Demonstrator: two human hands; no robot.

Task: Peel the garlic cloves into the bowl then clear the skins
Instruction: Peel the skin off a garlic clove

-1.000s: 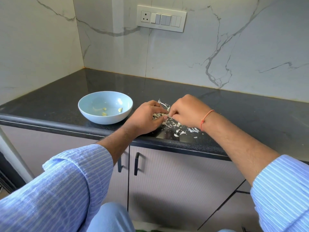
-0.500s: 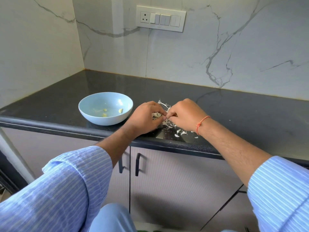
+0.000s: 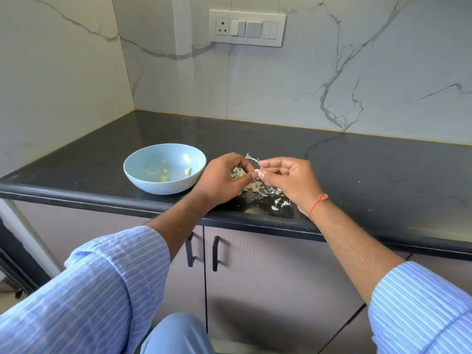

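**Clove pinched between both your hands**

The black counter [image 3: 357,159] carries your blue bowl [image 3: 143,178], peeled cloves [image 3: 163,175] inside; just right of it your left hand [image 3: 222,178] and right hand [image 3: 291,183] pinch one garlic clove [image 3: 258,170] above the scattered skins [image 3: 268,191].

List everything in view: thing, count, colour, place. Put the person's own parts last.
bowl: one, pale blue, on the countertop left of the hands.
peeled cloves: about three, yellowish, inside the bowl.
garlic skins: scattered pile, whitish, on the countertop under the hands.
clove: one, pale, pinched between both hands.
countertop: one, black.
switch panel: one, white, on the marble wall.
cabinet handles: two, black, below the countertop.
thread: one, orange, on the right wrist.
left hand, right hand: striped blue sleeves.
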